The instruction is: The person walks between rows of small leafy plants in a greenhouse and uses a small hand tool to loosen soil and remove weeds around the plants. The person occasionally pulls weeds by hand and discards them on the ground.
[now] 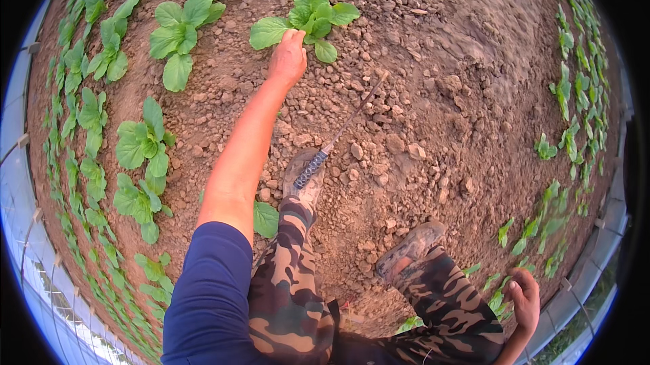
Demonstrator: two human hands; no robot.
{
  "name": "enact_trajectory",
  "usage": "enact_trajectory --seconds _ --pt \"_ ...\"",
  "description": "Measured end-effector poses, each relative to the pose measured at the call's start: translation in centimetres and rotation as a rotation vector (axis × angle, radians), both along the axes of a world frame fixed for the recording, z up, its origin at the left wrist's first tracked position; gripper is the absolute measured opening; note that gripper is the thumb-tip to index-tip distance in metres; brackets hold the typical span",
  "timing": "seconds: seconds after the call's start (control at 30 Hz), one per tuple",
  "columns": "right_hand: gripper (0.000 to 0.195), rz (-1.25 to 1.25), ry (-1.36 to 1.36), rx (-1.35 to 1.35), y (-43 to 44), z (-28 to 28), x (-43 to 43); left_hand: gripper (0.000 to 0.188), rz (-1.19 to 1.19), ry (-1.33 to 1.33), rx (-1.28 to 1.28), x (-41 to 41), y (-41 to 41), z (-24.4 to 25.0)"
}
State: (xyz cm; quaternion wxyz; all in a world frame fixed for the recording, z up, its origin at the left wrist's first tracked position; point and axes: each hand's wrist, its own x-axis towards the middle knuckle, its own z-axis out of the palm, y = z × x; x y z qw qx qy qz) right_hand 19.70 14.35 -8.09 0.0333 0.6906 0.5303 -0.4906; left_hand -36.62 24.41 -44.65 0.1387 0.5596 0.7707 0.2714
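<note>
My left hand (289, 58) reaches to a broad-leaved green plant (312, 17), its fingers closed at the base of the left leaf. The fingertips are partly hidden among the leaves. Below it lies a thin-shafted hand tool (350, 121) with a dark patterned grip (311, 169). The grip end rests over my left shoe (303, 157), and the shaft slants up to the right over the soil. At the lower right, my right hand (525, 298) hangs beside my knee with curled fingers. Nothing shows in it; small green leaves (497, 300) appear just beside it.
Cloddy brown soil (431, 111) spreads ahead. Leafy plants (175, 35) stand in rows at left, with one leaf (265, 219) by my left leg. More rows (579, 90) run along the right. My right shoe (412, 248) is planted on the soil. Pale sheeting (15, 126) borders the plot.
</note>
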Motion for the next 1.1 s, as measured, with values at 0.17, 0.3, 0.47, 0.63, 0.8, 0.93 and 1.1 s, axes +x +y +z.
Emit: enact_trajectory --seconds 0.17,0.3,0.47,0.63,0.8,0.93,1.1 --pt "0.024 -0.02 0.013 0.005 -0.4 -0.2 0.6 0.028 -0.129 0.06 -0.08 2.1 -0.8 -0.5" --pt "0.023 -0.037 0.013 0.002 -0.4 0.0 0.2 0.024 -0.141 0.052 -0.028 2.6 -1.3 -1.1" --pt "0.024 -0.058 0.011 -0.012 -0.4 0.2 0.1 0.024 -0.084 -0.003 -0.081 3.4 -0.9 -0.3" --pt "0.023 -0.054 0.014 -0.006 -0.4 0.0 0.4 0.023 -0.156 0.073 -0.117 3.8 -1.8 -0.9" --pt "0.022 -0.062 0.014 -0.005 -0.3 0.0 0.5 0.029 -0.042 0.108 -0.018 4.2 -2.1 -0.3" --pt "0.023 -0.078 0.01 -0.023 -0.1 0.2 0.1 0.039 0.149 0.264 -0.072 3.2 -1.5 1.2" --pt "0.024 -0.052 0.018 -0.021 0.0 0.1 0.0 0.034 -0.069 0.291 -0.175 2.1 0.4 1.1"
